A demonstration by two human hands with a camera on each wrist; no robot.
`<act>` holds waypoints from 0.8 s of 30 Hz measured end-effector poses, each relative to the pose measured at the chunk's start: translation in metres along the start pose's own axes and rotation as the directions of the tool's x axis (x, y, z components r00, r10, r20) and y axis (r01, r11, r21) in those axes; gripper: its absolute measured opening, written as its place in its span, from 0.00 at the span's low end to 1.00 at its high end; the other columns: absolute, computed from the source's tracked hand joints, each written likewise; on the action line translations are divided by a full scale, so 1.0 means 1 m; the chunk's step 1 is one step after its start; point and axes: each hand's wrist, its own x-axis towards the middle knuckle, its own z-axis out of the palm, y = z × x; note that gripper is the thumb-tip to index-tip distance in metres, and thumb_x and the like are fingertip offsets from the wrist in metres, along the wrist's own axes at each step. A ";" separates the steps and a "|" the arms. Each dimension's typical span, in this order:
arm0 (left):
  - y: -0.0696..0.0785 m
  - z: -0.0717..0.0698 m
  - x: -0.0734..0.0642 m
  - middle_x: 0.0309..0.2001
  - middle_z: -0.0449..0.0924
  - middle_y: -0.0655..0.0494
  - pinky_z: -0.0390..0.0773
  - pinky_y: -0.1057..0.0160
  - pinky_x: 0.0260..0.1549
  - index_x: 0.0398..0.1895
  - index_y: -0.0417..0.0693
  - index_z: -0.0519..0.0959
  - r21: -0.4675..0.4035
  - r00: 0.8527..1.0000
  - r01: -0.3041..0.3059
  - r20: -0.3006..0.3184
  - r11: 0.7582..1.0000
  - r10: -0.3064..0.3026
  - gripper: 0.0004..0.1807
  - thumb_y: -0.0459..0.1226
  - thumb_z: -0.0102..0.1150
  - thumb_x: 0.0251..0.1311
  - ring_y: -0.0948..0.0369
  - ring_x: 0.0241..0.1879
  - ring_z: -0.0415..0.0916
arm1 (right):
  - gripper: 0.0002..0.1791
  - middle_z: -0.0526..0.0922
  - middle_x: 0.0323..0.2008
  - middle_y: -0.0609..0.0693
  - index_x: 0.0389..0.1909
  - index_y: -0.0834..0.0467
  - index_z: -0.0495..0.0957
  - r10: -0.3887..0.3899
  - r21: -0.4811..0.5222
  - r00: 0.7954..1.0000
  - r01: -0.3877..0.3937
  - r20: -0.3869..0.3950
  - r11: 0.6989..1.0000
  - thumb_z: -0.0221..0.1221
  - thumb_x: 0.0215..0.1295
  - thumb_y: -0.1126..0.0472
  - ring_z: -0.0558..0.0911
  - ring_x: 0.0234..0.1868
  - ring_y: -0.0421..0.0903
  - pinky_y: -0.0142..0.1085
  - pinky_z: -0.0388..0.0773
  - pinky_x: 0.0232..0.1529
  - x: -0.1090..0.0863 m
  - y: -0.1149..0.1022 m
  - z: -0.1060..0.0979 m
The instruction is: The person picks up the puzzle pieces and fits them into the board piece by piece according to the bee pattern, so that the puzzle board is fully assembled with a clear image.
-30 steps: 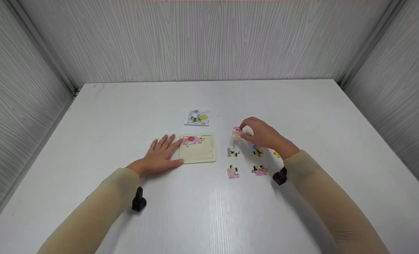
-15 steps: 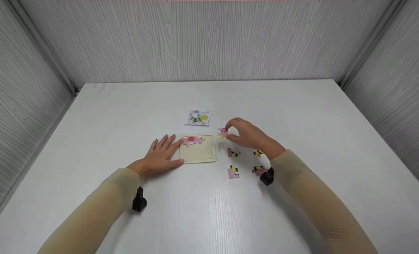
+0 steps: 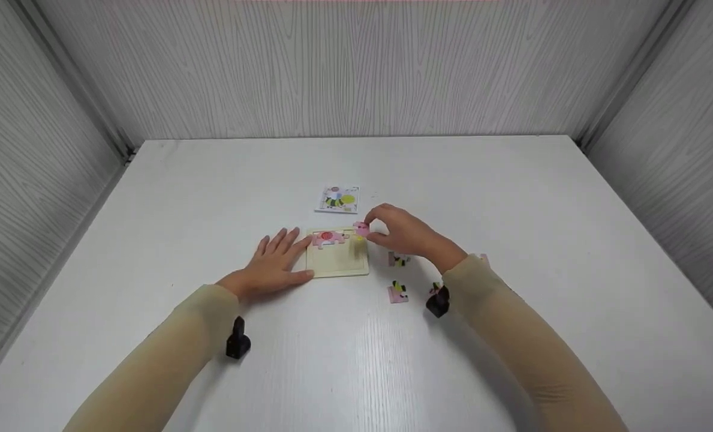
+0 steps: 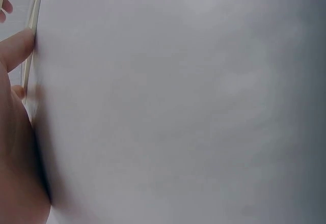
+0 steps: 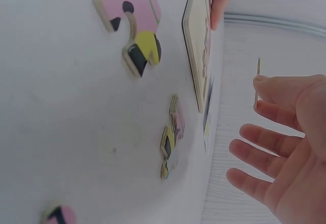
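Observation:
Between thumb and forefinger, my right hand pinches a pink puzzle piece over the upper right corner of the puzzle tray. In the right wrist view that puzzle piece shows edge-on, raised off the table. My left hand lies with fingers spread, its forefinger and thumb touching the left edge of the pale wooden tray. Joined pink pieces with a red circle sit along the tray's top left.
Right of the tray lie loose puzzle pieces, some partly hidden by my right arm. A bee picture card lies behind the tray. Panelled walls enclose the white table at the back and sides.
My right hand has moved left with the pink puzzle piece, from above the loose pieces to the tray's upper right corner. The left hand has stayed in place.

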 end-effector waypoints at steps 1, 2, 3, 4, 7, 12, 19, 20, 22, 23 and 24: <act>0.000 0.000 0.000 0.74 0.32 0.47 0.26 0.42 0.62 0.74 0.53 0.43 -0.003 1.000 0.000 0.001 1.000 0.000 0.45 0.63 0.40 0.60 0.48 0.71 0.25 | 0.17 0.70 0.58 0.51 0.52 0.56 0.73 0.011 0.001 1.000 -0.011 0.007 1.000 0.57 0.65 0.54 0.67 0.61 0.47 0.41 0.62 0.61 0.002 -0.001 0.001; 0.001 0.000 0.000 0.74 0.32 0.47 0.26 0.42 0.62 0.74 0.53 0.43 -0.004 1.000 -0.001 0.001 1.000 0.001 0.44 0.63 0.40 0.60 0.48 0.71 0.25 | 0.17 0.70 0.59 0.51 0.52 0.55 0.73 0.020 -0.002 1.000 -0.020 0.013 1.000 0.57 0.65 0.53 0.67 0.61 0.46 0.40 0.62 0.61 0.003 -0.001 0.003; 0.001 0.000 0.000 0.74 0.32 0.47 0.26 0.42 0.63 0.74 0.53 0.43 -0.003 1.000 0.001 0.000 1.000 -0.001 0.44 0.63 0.40 0.60 0.48 0.71 0.25 | 0.17 0.70 0.59 0.51 0.52 0.55 0.73 0.028 -0.004 0.999 -0.028 0.018 1.000 0.57 0.65 0.53 0.67 0.61 0.46 0.40 0.62 0.61 0.005 -0.002 0.004; 0.001 0.000 0.000 0.74 0.32 0.47 0.26 0.42 0.63 0.74 0.54 0.43 -0.003 1.000 0.001 0.000 1.000 -0.001 0.44 0.63 0.40 0.60 0.48 0.71 0.25 | 0.17 0.70 0.59 0.51 0.52 0.55 0.73 0.032 -0.008 0.999 -0.032 0.022 0.999 0.57 0.65 0.54 0.67 0.61 0.46 0.40 0.62 0.61 0.007 -0.002 0.005; 0.001 0.000 0.000 0.74 0.32 0.47 0.27 0.43 0.63 0.74 0.54 0.42 -0.001 1.000 0.005 0.003 1.000 -0.005 0.44 0.63 0.40 0.61 0.48 0.71 0.25 | 0.17 0.70 0.59 0.51 0.52 0.56 0.73 0.032 -0.018 0.999 -0.031 0.036 0.999 0.57 0.65 0.55 0.66 0.62 0.46 0.40 0.62 0.62 0.011 -0.001 0.009; 0.000 0.000 0.000 0.74 0.32 0.47 0.27 0.43 0.63 0.74 0.54 0.42 0.005 1.000 0.001 0.002 1.000 -0.001 0.44 0.63 0.39 0.61 0.49 0.71 0.25 | 0.16 0.71 0.58 0.52 0.51 0.57 0.74 0.025 -0.035 0.998 -0.023 0.049 0.999 0.57 0.65 0.56 0.67 0.61 0.46 0.40 0.63 0.60 0.017 0.002 0.012; 0.001 0.000 0.001 0.73 0.33 0.44 0.27 0.41 0.62 0.74 0.51 0.43 0.006 1.000 -0.005 -0.005 1.000 0.005 0.44 0.62 0.41 0.61 0.47 0.71 0.26 | 0.16 0.72 0.57 0.52 0.51 0.57 0.75 0.027 -0.045 0.998 -0.025 0.060 0.999 0.57 0.65 0.57 0.69 0.59 0.47 0.41 0.65 0.59 0.026 0.006 0.016; 0.001 0.000 0.000 0.73 0.33 0.45 0.27 0.41 0.62 0.74 0.51 0.43 0.005 1.000 -0.002 -0.003 1.000 0.002 0.44 0.62 0.41 0.61 0.47 0.71 0.25 | 0.16 0.72 0.57 0.52 0.51 0.57 0.75 0.036 -0.044 0.997 -0.033 0.065 0.998 0.57 0.65 0.56 0.69 0.59 0.47 0.41 0.65 0.59 0.028 0.006 0.016; 0.001 -0.001 0.001 0.73 0.32 0.46 0.27 0.42 0.62 0.74 0.53 0.42 0.009 1.000 0.007 0.006 1.000 -0.007 0.44 0.62 0.40 0.61 0.48 0.71 0.25 | 0.16 0.71 0.57 0.51 0.52 0.56 0.74 0.059 -0.039 0.995 -0.056 0.078 0.998 0.57 0.65 0.55 0.68 0.60 0.47 0.41 0.64 0.60 0.030 0.005 0.017; 0.002 -0.001 0.001 0.74 0.31 0.46 0.27 0.42 0.62 0.74 0.53 0.41 0.008 1.000 0.010 0.010 1.000 -0.010 0.44 0.62 0.40 0.61 0.49 0.71 0.24 | 0.16 0.71 0.58 0.51 0.52 0.56 0.74 0.070 -0.037 0.994 -0.067 0.084 0.997 0.57 0.65 0.55 0.68 0.60 0.46 0.40 0.64 0.60 0.031 0.005 0.018; 0.002 -0.001 0.001 0.74 0.31 0.46 0.27 0.42 0.62 0.74 0.53 0.42 0.005 1.000 0.007 0.009 1.000 -0.007 0.44 0.62 0.40 0.61 0.48 0.71 0.24 | 0.16 0.71 0.57 0.51 0.52 0.56 0.74 0.081 -0.034 0.993 -0.078 0.088 0.996 0.57 0.65 0.55 0.68 0.60 0.46 0.40 0.63 0.60 0.032 0.005 0.018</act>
